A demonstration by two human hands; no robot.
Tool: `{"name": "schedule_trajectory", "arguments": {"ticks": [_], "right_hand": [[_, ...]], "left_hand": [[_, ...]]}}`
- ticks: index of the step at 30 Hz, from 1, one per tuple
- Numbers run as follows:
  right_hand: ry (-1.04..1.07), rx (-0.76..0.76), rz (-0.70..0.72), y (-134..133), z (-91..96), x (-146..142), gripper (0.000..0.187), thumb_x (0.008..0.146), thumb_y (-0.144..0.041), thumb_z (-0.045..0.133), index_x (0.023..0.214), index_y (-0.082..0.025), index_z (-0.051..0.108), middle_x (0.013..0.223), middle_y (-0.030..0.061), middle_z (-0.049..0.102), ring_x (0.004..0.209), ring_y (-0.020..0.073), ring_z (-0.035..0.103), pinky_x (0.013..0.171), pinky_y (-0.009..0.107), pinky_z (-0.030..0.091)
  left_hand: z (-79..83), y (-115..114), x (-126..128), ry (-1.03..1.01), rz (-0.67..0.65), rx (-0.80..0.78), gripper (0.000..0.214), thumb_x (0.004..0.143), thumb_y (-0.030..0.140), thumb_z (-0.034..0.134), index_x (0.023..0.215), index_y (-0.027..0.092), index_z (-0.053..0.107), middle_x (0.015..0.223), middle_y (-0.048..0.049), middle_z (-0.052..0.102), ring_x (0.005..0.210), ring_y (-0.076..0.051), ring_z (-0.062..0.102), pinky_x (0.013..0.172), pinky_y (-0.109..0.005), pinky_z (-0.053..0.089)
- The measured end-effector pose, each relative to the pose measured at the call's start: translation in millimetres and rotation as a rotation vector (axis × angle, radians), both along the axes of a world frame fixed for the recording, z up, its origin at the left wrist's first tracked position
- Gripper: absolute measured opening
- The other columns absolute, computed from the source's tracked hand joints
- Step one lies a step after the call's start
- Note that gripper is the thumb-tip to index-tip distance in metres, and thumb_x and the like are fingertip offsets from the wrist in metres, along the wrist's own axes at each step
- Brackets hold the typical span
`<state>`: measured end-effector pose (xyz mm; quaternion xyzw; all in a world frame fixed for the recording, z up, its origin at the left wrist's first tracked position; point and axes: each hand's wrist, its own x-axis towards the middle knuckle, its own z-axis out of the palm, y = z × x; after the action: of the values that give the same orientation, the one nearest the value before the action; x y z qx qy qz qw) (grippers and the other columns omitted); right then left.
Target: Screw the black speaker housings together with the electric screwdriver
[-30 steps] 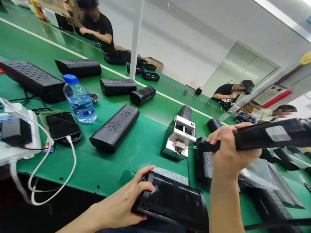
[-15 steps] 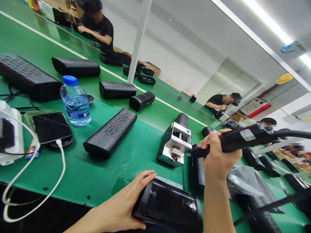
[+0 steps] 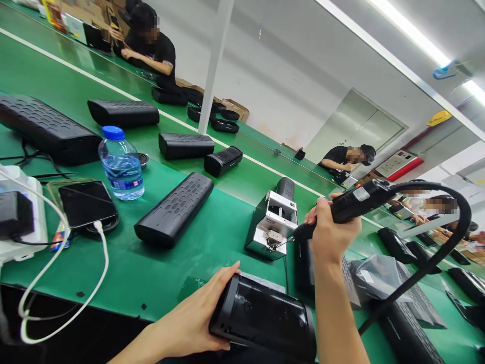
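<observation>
The left hand (image 3: 199,313) is clamped on the left end of a glossy black casing (image 3: 271,316), which lies tilted at the tabletop's (image 3: 227,245) near edge. The right hand (image 3: 331,227), apart from the left, wraps a black powered driver (image 3: 361,199) with a thick cable (image 3: 465,215) looping down toward the near edge. The driver's bit points at the front of a silver box (image 3: 280,220); whether its tip touches is too small to tell.

As far as can be judged, the casing is midway through being worked on: it is in hand, yet the driver is at the silver box, well apart from it. Whether any screws are already in the casing cannot be told.

A patterned black shell (image 3: 174,210) lies left of the silver box. Toward the tabletop's left end are a water bottle (image 3: 123,167), a phone (image 3: 89,205) and, by the near edge, a white power strip (image 3: 36,237). Right of the hands, a clear plastic bag (image 3: 382,275) rests on more black parts. A co-worker in a black top (image 3: 164,53) sits beyond the far edge.
</observation>
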<state>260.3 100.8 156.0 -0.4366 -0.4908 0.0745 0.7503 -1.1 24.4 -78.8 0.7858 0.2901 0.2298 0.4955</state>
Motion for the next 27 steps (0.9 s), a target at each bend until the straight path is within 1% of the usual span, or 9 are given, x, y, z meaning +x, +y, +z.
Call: {"name": "schedule_trajectory", "arguments": {"ticks": [2, 5, 9, 14, 18, 20, 24, 27], "right_hand": [[-0.002, -0.009, 0.005, -7.0, 1.3, -1.1, 0.033, 0.090, -0.029, 0.088, 0.109, -0.025, 0.062, 0.061, -0.0125, 0.059, 0.043, 0.0149, 0.055, 0.046, 0.027, 0.051], [-0.012, 0.019, -0.028, -15.2, 6.1, -2.3, 0.031, 0.089, -0.025, 0.087, 0.108, -0.025, 0.062, 0.061, -0.0122, 0.060, 0.044, 0.0148, 0.055, 0.047, 0.027, 0.052], [-0.031, 0.086, -0.079, -9.3, 11.1, -0.8, 0.029, 0.087, -0.025, 0.085, 0.101, -0.026, 0.060, 0.060, -0.0113, 0.059, 0.044, 0.0149, 0.056, 0.047, 0.028, 0.053], [-0.017, 0.004, -0.051, 7.2, 2.0, 0.4, 0.033, 0.084, -0.028, 0.087, 0.100, -0.026, 0.059, 0.060, -0.0116, 0.060, 0.043, 0.0147, 0.056, 0.046, 0.027, 0.052], [-0.018, -0.043, -0.029, 5.0, -4.0, -2.4, 0.035, 0.082, -0.030, 0.088, 0.100, -0.026, 0.059, 0.057, -0.0118, 0.058, 0.041, 0.0152, 0.054, 0.043, 0.027, 0.050], [-0.016, -0.020, -0.053, 1.4, -1.4, -2.7, 0.034, 0.081, -0.030, 0.088, 0.100, -0.026, 0.059, 0.057, -0.0119, 0.058, 0.041, 0.0151, 0.054, 0.044, 0.028, 0.050], [-0.013, 0.065, -0.120, 1.6, 7.2, 0.7, 0.031, 0.080, -0.028, 0.084, 0.096, -0.027, 0.057, 0.056, -0.0128, 0.056, 0.043, 0.0144, 0.054, 0.048, 0.028, 0.052], [-0.004, 0.054, -0.115, 8.6, 8.3, 4.0, 0.035, 0.077, -0.031, 0.087, 0.096, -0.027, 0.057, 0.057, -0.0126, 0.056, 0.043, 0.0147, 0.054, 0.046, 0.028, 0.052]], "left_hand": [[2.0, -0.4, 0.7, -0.001, -0.001, 0.003, 0.180, 0.068, 0.008, 0.113, 0.187, 0.056, -0.013, 0.199, -0.0106, 0.020, 0.182, -0.049, 0.026, 0.148, -0.070, 0.033], [5.6, -0.7, 1.5, -0.014, 0.006, 0.005, 0.177, 0.067, 0.008, 0.114, 0.189, 0.054, -0.006, 0.198, -0.0115, 0.021, 0.182, -0.048, 0.027, 0.148, -0.069, 0.033], [9.7, -0.4, 2.0, -0.038, 0.012, 0.004, 0.170, 0.068, 0.009, 0.114, 0.190, 0.050, 0.003, 0.193, -0.0129, 0.029, 0.179, -0.048, 0.034, 0.147, -0.067, 0.036], [9.8, -1.2, 3.2, -0.057, 0.024, 0.028, 0.170, 0.068, 0.012, 0.116, 0.189, 0.052, 0.003, 0.193, -0.0135, 0.029, 0.179, -0.049, 0.034, 0.145, -0.068, 0.039], [9.4, -1.6, 4.5, -0.084, 0.019, 0.049, 0.171, 0.068, 0.015, 0.118, 0.190, 0.050, 0.003, 0.189, -0.0151, 0.035, 0.177, -0.049, 0.037, 0.144, -0.068, 0.041], [10.2, -1.3, 4.7, -0.103, 0.019, 0.062, 0.169, 0.069, 0.016, 0.116, 0.190, 0.048, 0.003, 0.185, -0.0154, 0.039, 0.175, -0.049, 0.040, 0.144, -0.068, 0.040], [12.3, -0.6, 4.4, -0.111, 0.007, 0.062, 0.167, 0.071, 0.013, 0.113, 0.190, 0.049, 0.002, 0.179, -0.0138, 0.046, 0.169, -0.046, 0.047, 0.141, -0.066, 0.044], [11.1, -0.9, 4.4, -0.106, 0.022, 0.064, 0.165, 0.071, 0.013, 0.112, 0.191, 0.047, 0.004, 0.179, -0.0141, 0.046, 0.170, -0.047, 0.047, 0.141, -0.064, 0.044]]}}
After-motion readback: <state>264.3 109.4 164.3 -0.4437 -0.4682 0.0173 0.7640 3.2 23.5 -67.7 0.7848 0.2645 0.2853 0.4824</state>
